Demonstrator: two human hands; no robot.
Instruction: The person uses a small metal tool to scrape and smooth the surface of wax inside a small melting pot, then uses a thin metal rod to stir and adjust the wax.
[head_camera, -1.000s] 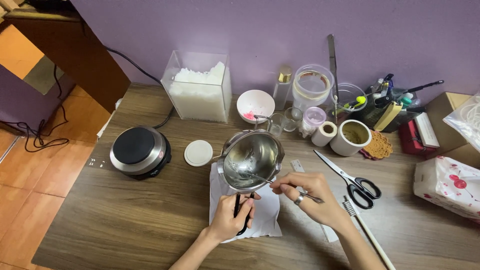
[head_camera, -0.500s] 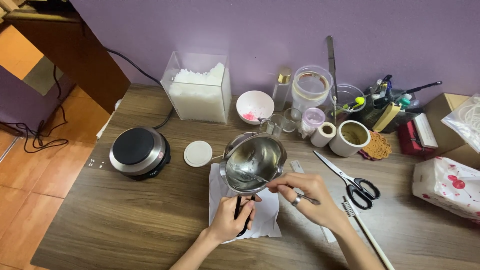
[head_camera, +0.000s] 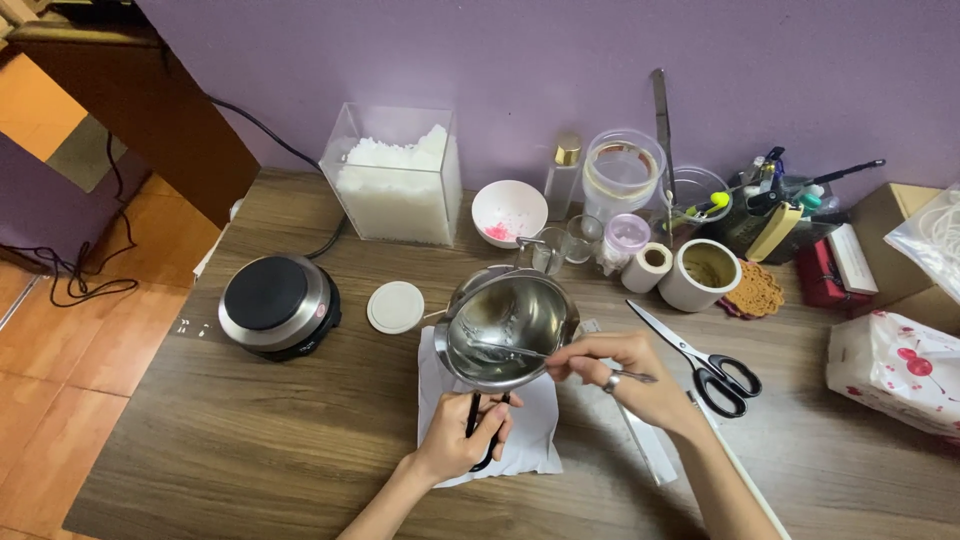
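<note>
The left hand is closed around the black handle of a small steel pot, holding the pot tilted just above a white cloth on the wooden table. The right hand pinches a thin metal spoon between thumb and fingers; the spoon's tip reaches into the pot's bowl. A ring shows on one finger of the right hand. Left of the pot, a white round lid lies flat, and beyond it stands a small electric hotplate. Behind the pot are a clear box of white flakes, a white bowl with pink bits, and several small jars. Right of the right hand, black-handled scissors lie on the table, near but not touching it.
</note>
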